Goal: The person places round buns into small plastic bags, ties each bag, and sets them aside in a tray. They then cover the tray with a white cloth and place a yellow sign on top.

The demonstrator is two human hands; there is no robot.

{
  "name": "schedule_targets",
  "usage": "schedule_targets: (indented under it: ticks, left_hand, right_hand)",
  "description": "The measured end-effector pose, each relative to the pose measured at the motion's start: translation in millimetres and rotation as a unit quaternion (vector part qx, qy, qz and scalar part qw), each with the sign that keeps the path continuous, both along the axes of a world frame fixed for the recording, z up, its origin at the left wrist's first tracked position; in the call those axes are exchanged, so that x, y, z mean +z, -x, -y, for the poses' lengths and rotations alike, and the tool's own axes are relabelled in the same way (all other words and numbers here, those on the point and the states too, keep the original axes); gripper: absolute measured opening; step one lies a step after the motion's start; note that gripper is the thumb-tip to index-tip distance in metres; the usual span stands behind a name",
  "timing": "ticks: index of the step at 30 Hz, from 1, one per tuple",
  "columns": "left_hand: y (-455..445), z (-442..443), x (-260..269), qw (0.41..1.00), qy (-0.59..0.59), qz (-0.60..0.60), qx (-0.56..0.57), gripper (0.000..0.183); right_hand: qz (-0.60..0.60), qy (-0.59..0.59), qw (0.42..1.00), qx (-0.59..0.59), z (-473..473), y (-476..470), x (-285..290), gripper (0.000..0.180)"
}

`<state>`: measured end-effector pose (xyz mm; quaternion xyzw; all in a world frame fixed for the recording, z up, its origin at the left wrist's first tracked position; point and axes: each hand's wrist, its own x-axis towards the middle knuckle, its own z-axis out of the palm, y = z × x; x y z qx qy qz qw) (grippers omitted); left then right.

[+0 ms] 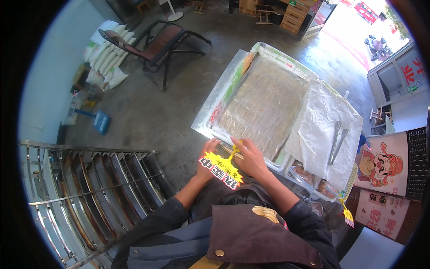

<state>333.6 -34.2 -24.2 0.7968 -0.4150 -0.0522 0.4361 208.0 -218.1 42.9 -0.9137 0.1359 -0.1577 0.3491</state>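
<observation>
A large white plastic tray [217, 129] stands before me, holding a flat mass of pale, thin strands [265, 104] under clear film. At its near edge is my left hand [205, 171], partly hidden by a yellow starburst price sign [223, 168] bearing writing. My right hand [252, 158] is at the same edge, fingers around the sign's yellow clip [237, 146]; their grip is unclear. Between the hands shows a thin brown edge I cannot identify. A white cloth [322, 97] covers the tray's right side, with metal tongs [337, 143] lying on it.
Bagged reddish food [302, 174] sits at the near right, by a second yellow sign [348, 217]. A metal rack of trays [111, 191] stands at left. Beyond are a reclining chair [161, 43], stacked white sacks [109, 53] and a blue dustpan [101, 122]. Posters [381, 161] flank the right.
</observation>
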Motion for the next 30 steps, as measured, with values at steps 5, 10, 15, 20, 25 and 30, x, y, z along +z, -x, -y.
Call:
schedule_targets:
  ticks: [5, 10, 15, 20, 25, 30]
  left_hand:
    - [-31, 37, 6, 0.987, -0.079, 0.097, -0.099, 0.053]
    - [-47, 49, 1, 0.964, -0.192, 0.108, -0.147, 0.042]
    - [-45, 42, 34, 0.979, -0.028, -0.103, -0.174, 0.051]
    - [6, 6, 46, 0.967, 0.096, -0.225, -0.072, 0.077]
    - [36, 29, 45, 0.962, 0.073, -0.264, 0.014, 0.070]
    - [53, 53, 40, 0.962, 0.128, -0.235, 0.055, 0.048]
  right_hand:
    - [-0.068, -0.035, 0.997, 0.010, 6, -8, -44, 0.062]
    - [-0.065, -0.134, 0.984, -0.097, -9, -9, -36, 0.067]
    - [-0.028, -0.099, 0.990, -0.097, -3, -5, -49, 0.067]
    - [-0.019, -0.059, 0.992, -0.109, -11, -7, -50, 0.065]
    - [-0.001, -0.035, 0.990, -0.134, -17, -8, -57, 0.065]
    - [0.037, -0.064, 0.990, -0.123, -14, -5, -45, 0.062]
